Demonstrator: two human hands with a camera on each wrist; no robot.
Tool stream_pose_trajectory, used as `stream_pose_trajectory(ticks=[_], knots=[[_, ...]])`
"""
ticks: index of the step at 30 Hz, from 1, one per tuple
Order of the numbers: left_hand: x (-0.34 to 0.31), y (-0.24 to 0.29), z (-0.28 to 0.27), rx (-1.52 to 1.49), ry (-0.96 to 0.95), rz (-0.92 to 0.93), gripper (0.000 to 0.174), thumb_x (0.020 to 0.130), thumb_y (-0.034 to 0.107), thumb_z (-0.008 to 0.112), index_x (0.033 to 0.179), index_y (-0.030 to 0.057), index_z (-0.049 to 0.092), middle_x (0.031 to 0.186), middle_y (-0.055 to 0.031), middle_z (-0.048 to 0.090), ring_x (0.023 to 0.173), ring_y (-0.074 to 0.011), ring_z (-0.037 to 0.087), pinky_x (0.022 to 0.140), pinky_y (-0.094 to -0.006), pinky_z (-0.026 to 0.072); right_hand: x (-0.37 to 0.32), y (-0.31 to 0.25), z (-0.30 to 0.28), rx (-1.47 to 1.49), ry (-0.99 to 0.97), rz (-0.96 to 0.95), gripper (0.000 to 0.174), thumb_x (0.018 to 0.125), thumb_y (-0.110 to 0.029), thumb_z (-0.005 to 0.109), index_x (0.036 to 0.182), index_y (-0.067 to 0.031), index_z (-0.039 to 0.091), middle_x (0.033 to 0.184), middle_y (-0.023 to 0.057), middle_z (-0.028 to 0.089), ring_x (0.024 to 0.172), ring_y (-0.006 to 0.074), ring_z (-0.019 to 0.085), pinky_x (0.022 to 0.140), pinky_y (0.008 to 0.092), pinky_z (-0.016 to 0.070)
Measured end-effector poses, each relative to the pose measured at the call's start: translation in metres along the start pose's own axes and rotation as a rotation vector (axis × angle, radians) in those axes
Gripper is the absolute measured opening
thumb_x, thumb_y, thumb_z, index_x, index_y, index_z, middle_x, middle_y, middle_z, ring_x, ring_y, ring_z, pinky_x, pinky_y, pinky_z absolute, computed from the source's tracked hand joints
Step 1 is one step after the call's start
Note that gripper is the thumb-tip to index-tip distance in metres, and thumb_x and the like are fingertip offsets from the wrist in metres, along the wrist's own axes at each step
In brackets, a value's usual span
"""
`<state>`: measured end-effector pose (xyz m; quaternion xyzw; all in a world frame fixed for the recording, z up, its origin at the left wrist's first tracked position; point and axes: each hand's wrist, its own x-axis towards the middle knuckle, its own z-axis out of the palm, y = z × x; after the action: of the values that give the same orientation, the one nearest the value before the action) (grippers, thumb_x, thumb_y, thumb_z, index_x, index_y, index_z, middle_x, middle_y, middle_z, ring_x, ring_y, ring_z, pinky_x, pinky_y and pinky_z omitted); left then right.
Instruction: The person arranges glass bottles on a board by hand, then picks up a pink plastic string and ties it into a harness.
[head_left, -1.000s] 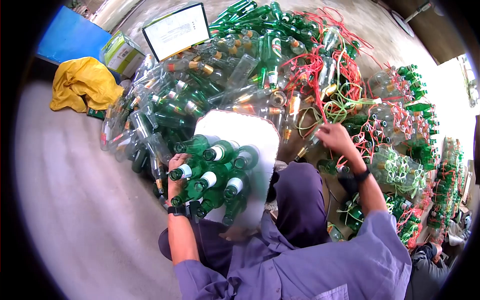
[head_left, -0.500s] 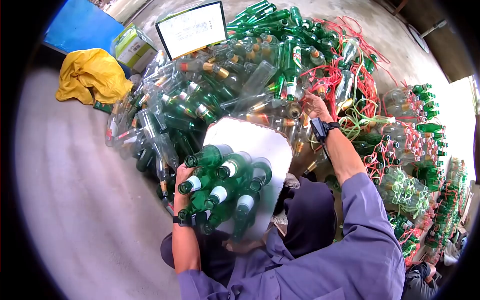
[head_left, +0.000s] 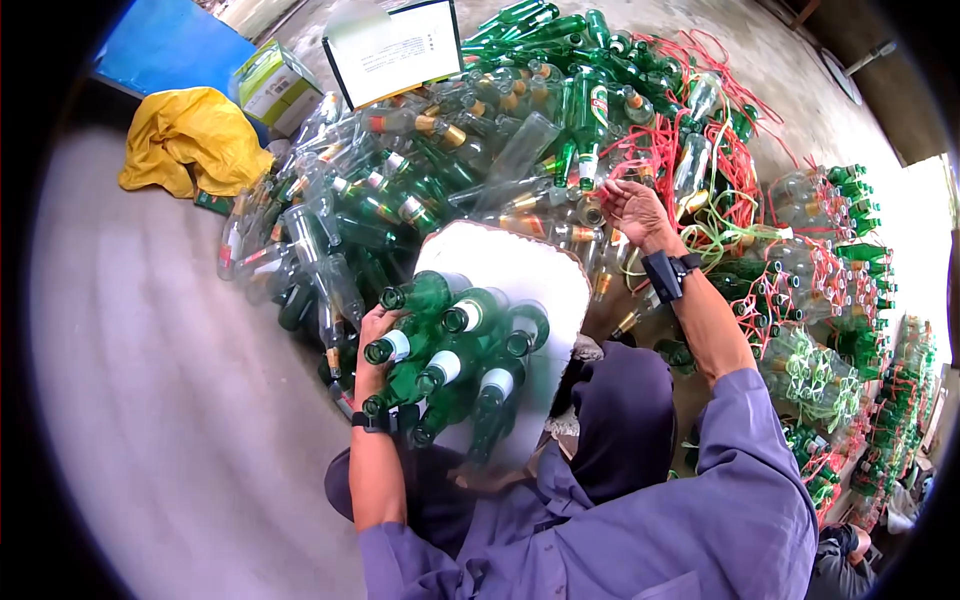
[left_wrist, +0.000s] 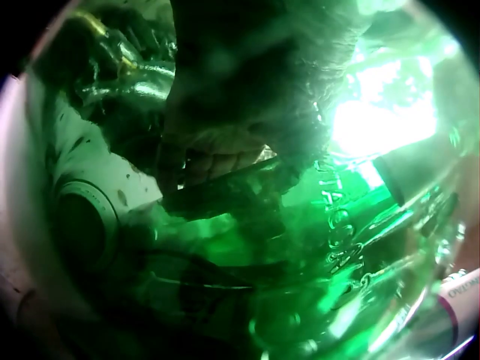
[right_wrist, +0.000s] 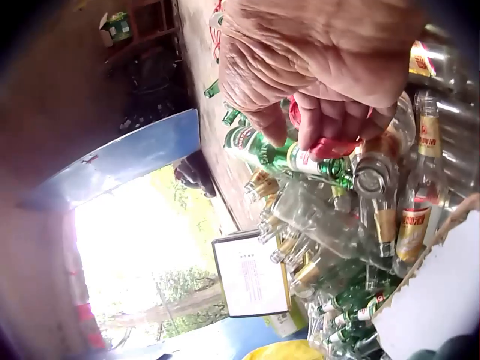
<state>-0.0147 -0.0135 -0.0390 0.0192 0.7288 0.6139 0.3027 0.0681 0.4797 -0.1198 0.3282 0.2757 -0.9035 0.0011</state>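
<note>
A cluster of several green glass bottles (head_left: 448, 362) lies on a white board (head_left: 520, 265) across the person's lap, necks toward the body. My left hand (head_left: 374, 335) grips the cluster's left side; in the left wrist view green glass covers most of the picture and its fingers (left_wrist: 217, 165) show dimly. Out past the board, my right hand (head_left: 640, 213) is at the near edge of a tangle of red plastic strips (head_left: 655, 150). In the right wrist view its curled fingers pinch a red strip (right_wrist: 334, 148), just over the bottles.
A large heap of clear and green bottles (head_left: 440, 180) lies in front, with a white-faced box (head_left: 395, 55) behind. Tied bundles of bottles (head_left: 810, 365) stand to the right. A yellow cloth (head_left: 195, 140) lies at the far left. Light green strips (head_left: 735, 235) lie near the right hand.
My right hand has moved from the light green strips forward and left to the red strips, turning its wrist. My left hand keeps its hold on the green bottles.
</note>
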Motion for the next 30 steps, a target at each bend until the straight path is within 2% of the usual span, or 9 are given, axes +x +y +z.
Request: stream_pose_trajectory(ticks=[4, 6, 11, 14, 16, 18, 23, 28, 30], knots=[[-0.008, 0.009, 0.005, -0.066, 0.005, -0.055, 0.025, 0.091, 0.018, 0.061, 0.104, -0.0023, 0.070, 0.095, -0.0047, 0.070, 0.082, -0.0123, 0.065, 0.076, -0.0252, 0.0503, -0.023, -0.008, 0.027, 0.151, -0.030, 0.037, 0.032, 0.090, -0.022, 0.063, 0.111, 0.0021, 0.061, 0.106, 0.0138, 0.065, 0.101, 0.0273, 0.062, 0.093, 0.0403, 0.0525], [-0.012, 0.012, 0.004, 0.429, 0.014, 0.312, 0.024, 0.092, 0.017, 0.060, 0.102, -0.0027, 0.070, 0.094, -0.0051, 0.070, 0.082, -0.0121, 0.064, 0.076, -0.0252, 0.0490, -0.030, -0.008, 0.037, 0.182, -0.078, 0.020, 0.036, 0.091, -0.021, 0.063, 0.113, 0.0066, 0.057, 0.110, 0.0182, 0.062, 0.102, 0.0316, 0.061, 0.095, 0.0435, 0.0523], [-0.011, 0.016, 0.005, 0.468, -0.050, 0.407, 0.025, 0.093, 0.018, 0.059, 0.101, -0.0031, 0.069, 0.089, -0.0039, 0.068, 0.079, -0.0117, 0.063, 0.074, -0.0257, 0.0485, -0.055, 0.002, 0.066, 0.263, -0.191, -0.005, 0.034, 0.094, -0.019, 0.060, 0.114, 0.0085, 0.056, 0.111, 0.0197, 0.062, 0.102, 0.0328, 0.062, 0.091, 0.0415, 0.0542], [-0.011, 0.015, 0.006, 0.219, -0.038, 0.238, 0.027, 0.095, 0.022, 0.061, 0.104, -0.0026, 0.068, 0.088, -0.0029, 0.068, 0.077, -0.0105, 0.063, 0.072, -0.0255, 0.0490, -0.086, 0.000, 0.087, 0.334, -0.279, 0.032, 0.033, 0.094, -0.018, 0.059, 0.113, 0.0090, 0.059, 0.107, 0.0193, 0.064, 0.101, 0.0308, 0.063, 0.086, 0.0356, 0.0551], [-0.008, 0.010, 0.005, 0.228, -0.027, 0.253, 0.031, 0.095, 0.026, 0.061, 0.107, -0.0021, 0.067, 0.088, -0.0029, 0.069, 0.077, -0.0099, 0.064, 0.072, -0.0249, 0.0496, -0.102, -0.005, 0.082, 0.358, -0.290, -0.036, 0.033, 0.094, -0.019, 0.058, 0.112, 0.0094, 0.059, 0.104, 0.0187, 0.065, 0.099, 0.0295, 0.063, 0.084, 0.0342, 0.0546], [-0.006, 0.010, 0.006, -0.031, 0.016, -0.001, 0.032, 0.094, 0.026, 0.063, 0.108, -0.0028, 0.067, 0.091, -0.0049, 0.070, 0.080, -0.0114, 0.065, 0.075, -0.0251, 0.0504, -0.124, -0.012, 0.073, 0.388, -0.295, -0.144, 0.027, 0.093, -0.018, 0.059, 0.105, 0.0071, 0.060, 0.098, 0.0169, 0.064, 0.093, 0.0259, 0.061, 0.076, 0.0312, 0.0527], [0.002, -0.006, -0.001, -0.085, 0.034, -0.012, 0.037, 0.093, 0.027, 0.065, 0.111, -0.0045, 0.067, 0.095, -0.0079, 0.071, 0.084, -0.0144, 0.067, 0.078, -0.0265, 0.0511, -0.201, -0.036, 0.056, 0.427, -0.268, -0.323, 0.020, 0.094, -0.018, 0.058, 0.098, 0.0013, 0.059, 0.091, 0.0104, 0.060, 0.080, 0.0181, 0.054, 0.064, 0.0273, 0.0451], [0.006, -0.018, -0.007, -0.044, 0.084, 0.023, 0.039, 0.092, 0.028, 0.066, 0.112, -0.0060, 0.066, 0.096, -0.0105, 0.072, 0.087, -0.0161, 0.067, 0.081, -0.0278, 0.0509, -0.259, -0.039, 0.052, 0.341, -0.319, -0.430, 0.021, 0.098, -0.020, 0.054, 0.095, 0.0004, 0.057, 0.087, 0.0089, 0.057, 0.077, 0.0166, 0.054, 0.065, 0.0261, 0.0479], [0.006, -0.021, -0.009, 0.004, 0.117, 0.057, 0.040, 0.092, 0.028, 0.065, 0.112, -0.0070, 0.065, 0.095, -0.0112, 0.072, 0.087, -0.0164, 0.067, 0.081, -0.0280, 0.0506, -0.272, -0.036, 0.052, 0.332, -0.364, -0.355, 0.022, 0.098, -0.022, 0.053, 0.093, -0.0008, 0.057, 0.084, 0.0081, 0.055, 0.077, 0.0170, 0.054, 0.066, 0.0272, 0.0476]])
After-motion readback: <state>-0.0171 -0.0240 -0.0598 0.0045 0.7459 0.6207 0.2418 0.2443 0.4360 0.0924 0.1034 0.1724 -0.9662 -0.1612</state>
